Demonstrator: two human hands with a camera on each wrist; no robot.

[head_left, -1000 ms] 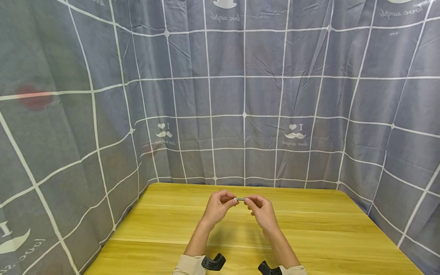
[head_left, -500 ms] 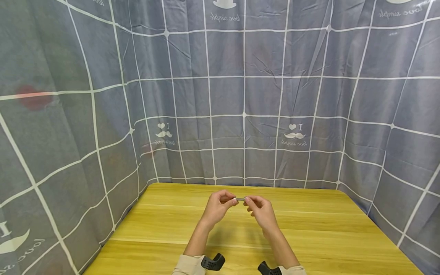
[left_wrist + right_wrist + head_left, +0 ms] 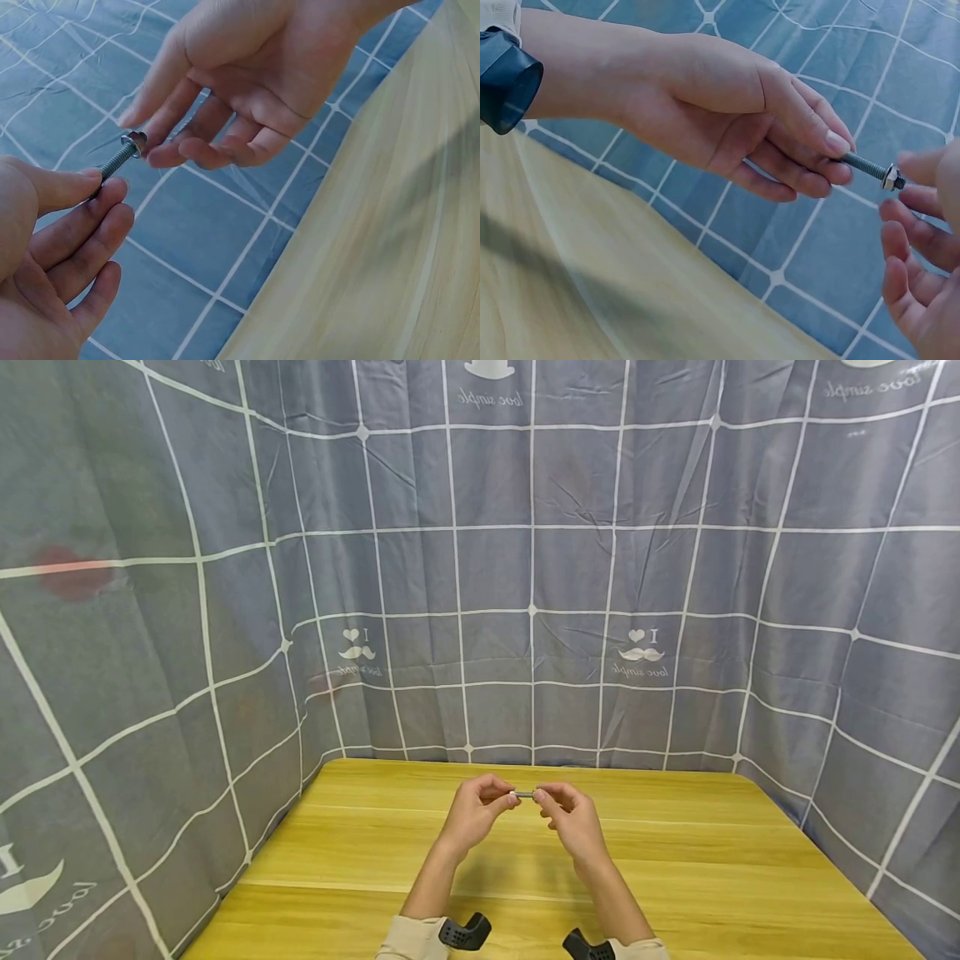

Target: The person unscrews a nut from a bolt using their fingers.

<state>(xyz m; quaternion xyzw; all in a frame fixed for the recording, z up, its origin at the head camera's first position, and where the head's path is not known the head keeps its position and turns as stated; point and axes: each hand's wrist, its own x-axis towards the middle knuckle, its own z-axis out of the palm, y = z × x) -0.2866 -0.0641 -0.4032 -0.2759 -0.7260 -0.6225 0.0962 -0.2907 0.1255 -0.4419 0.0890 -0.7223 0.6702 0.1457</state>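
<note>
Bolt (image 3: pixel 864 165) | left hand (image 3: pixel 471 814): grip clamped on shank (image 3: pixel 117 160) | right hand (image 3: pixel 576 823): grip apart, beside flanged end (image 3: pixel 892 178)

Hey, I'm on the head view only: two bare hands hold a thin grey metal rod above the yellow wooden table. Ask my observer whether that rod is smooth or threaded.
Observer: Threaded. The left wrist view shows fine ridges along the slim grey metal rod.
Operator: Okay. Is anything mounted on it?
Observer: Yes, a shiny, nut-like metal collar sits around it, at the end near the bare right hand.
Operator: Does anything show past that collar?
Observer: It does. In the right wrist view, a short dark stub pokes out beyond it.
</note>
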